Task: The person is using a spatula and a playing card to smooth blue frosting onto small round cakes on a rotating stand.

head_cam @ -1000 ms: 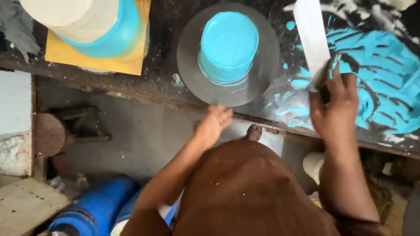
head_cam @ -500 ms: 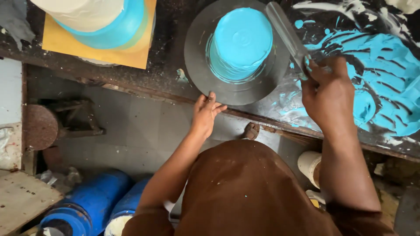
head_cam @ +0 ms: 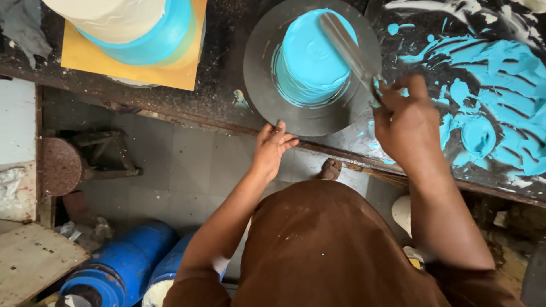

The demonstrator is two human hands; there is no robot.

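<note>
A round cake covered in turquoise icing (head_cam: 313, 54) stands on a dark grey turntable disc (head_cam: 259, 74) on the worktop. My right hand (head_cam: 406, 122) is shut on a long metal spatula (head_cam: 347, 48), whose blade lies slanted across the top of the cake. My left hand (head_cam: 272, 149) touches the near rim of the disc with its fingers spread; it holds nothing.
Turquoise icing is smeared over the dark worktop (head_cam: 489, 108) at the right. A tall white and blue cake (head_cam: 136, 25) on a yellow board (head_cam: 131, 65) stands at the back left. Below the bench are blue barrels (head_cam: 119, 267) and a rusty stool (head_cam: 60, 165).
My right hand has carried the spatula from the smeared icing at the right onto the top of the cake. My left hand has stayed at the disc's near rim.
</note>
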